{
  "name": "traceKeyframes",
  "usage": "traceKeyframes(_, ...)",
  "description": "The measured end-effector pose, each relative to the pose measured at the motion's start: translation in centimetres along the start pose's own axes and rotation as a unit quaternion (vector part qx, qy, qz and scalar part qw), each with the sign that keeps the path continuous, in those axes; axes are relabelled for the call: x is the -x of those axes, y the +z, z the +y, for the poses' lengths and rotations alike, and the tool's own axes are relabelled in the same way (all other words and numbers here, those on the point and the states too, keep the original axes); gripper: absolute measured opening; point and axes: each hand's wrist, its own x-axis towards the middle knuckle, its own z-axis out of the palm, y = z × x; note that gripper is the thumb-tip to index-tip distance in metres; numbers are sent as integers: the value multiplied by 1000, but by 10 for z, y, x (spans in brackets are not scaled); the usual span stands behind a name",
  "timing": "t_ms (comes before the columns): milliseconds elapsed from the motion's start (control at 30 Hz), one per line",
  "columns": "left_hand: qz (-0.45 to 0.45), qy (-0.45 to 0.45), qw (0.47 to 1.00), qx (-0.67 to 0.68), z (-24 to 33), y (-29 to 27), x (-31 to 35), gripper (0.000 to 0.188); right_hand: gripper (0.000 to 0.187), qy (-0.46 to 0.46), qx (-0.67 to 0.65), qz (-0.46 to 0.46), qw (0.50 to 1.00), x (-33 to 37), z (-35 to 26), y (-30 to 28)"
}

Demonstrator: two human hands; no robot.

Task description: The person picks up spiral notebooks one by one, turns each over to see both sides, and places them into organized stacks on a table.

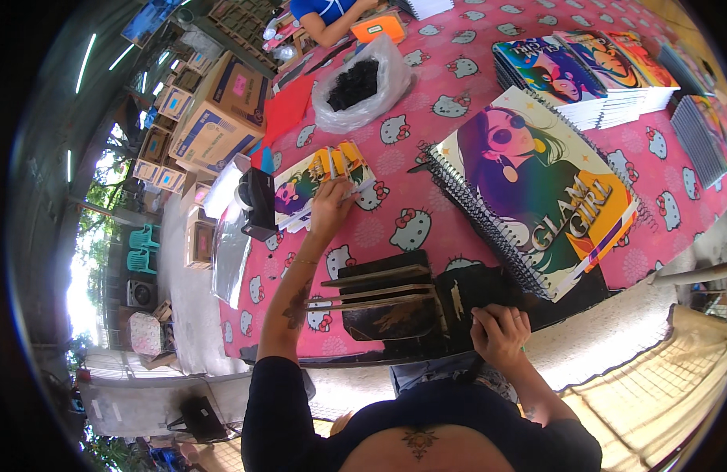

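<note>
Reaching out over the table, my left hand has its fingers closed at the near edge of a small stack of printed covers, seemingly gripping one. My right hand rests by the table's front edge with its fingers curled; whatever may be inside them is hidden. Between my arms lies a black wooden jig with thin raised slats. To its right, a stack of spiral-bound notebooks with illustrated covers overlaps a black board. A black tape dispenser stands left of the covers.
A clear plastic bag of black pieces sits farther back, beside red sheets. More notebooks are piled at the far right. Cardboard boxes stand left of the pink patterned table. Another person's arm is across the table.
</note>
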Motion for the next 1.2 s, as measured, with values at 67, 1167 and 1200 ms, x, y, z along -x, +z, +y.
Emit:
traceKeyframes(67, -18, -3, 1000, -2, -2, -3, 0, 31, 27, -3, 1, 3, 1000, 0, 1, 0)
traceKeyframes(1167, 13, 35, 989, -143, 32, 4, 5, 50, 25, -9, -18, 6, 1000, 1, 0, -1)
traceKeyframes(1200, 4, 43, 988, -146, 35, 4, 4, 48, 24, -10, -15, 5, 1000, 1, 1, 0)
